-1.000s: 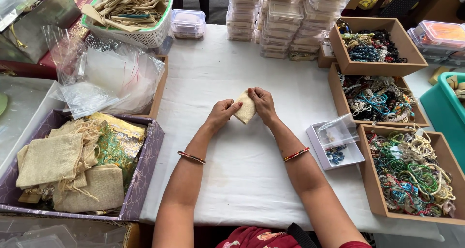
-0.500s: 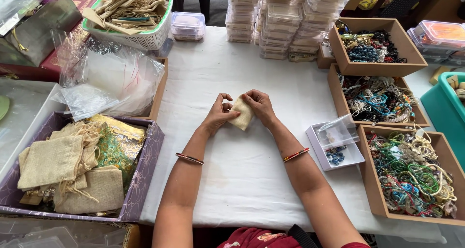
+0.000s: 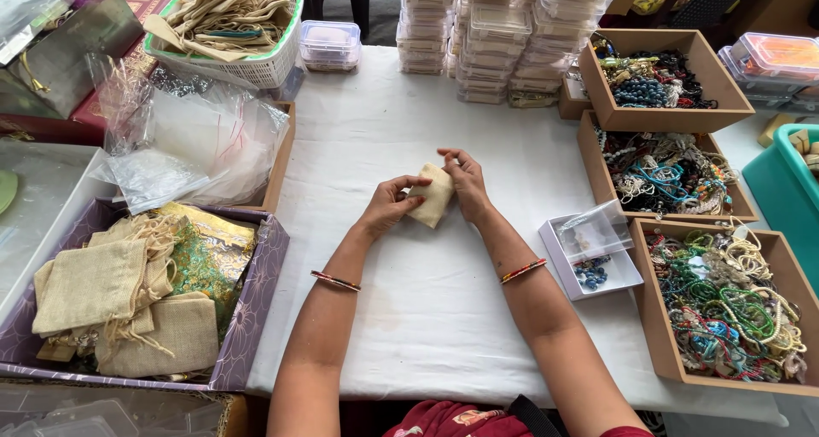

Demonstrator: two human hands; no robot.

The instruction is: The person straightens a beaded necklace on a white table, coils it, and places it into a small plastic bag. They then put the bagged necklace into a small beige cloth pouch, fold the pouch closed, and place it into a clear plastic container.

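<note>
A person seated at a white-clothed table [image 3: 409,104] holds a small cream cloth pouch [image 3: 432,196] between both hands, just above the middle of the cloth. The pouch's long axis runs on a slant, its upper end pointing up and to the right, its lower end toward the person's left hand. The left hand [image 3: 388,207] is curled, thumb and fingertips pinching the pouch's lower left edge; the right hand [image 3: 465,181] is likewise partly closed, fingers wrapped over the upper right side. Each wrist carries one thin bangle.

Three wooden trays [image 3: 721,318] stand in a line down the right edge, each heaped with tangled beaded jewellery (the strands too many to count). Beside them sits one small clear plastic box [image 3: 589,249], lid ajar, with dark beads inside. At the far edge rise about four stacks of clear plastic boxes [image 3: 503,36]. To the left, a purple cardboard tray [image 3: 256,309] holds several burlap drawstring bags and a gold-and-green one; behind it lies a pile of clear plastic bags [image 3: 196,147], and a white basket with a green rim [image 3: 256,66] is filled with more cream pouches.
</note>
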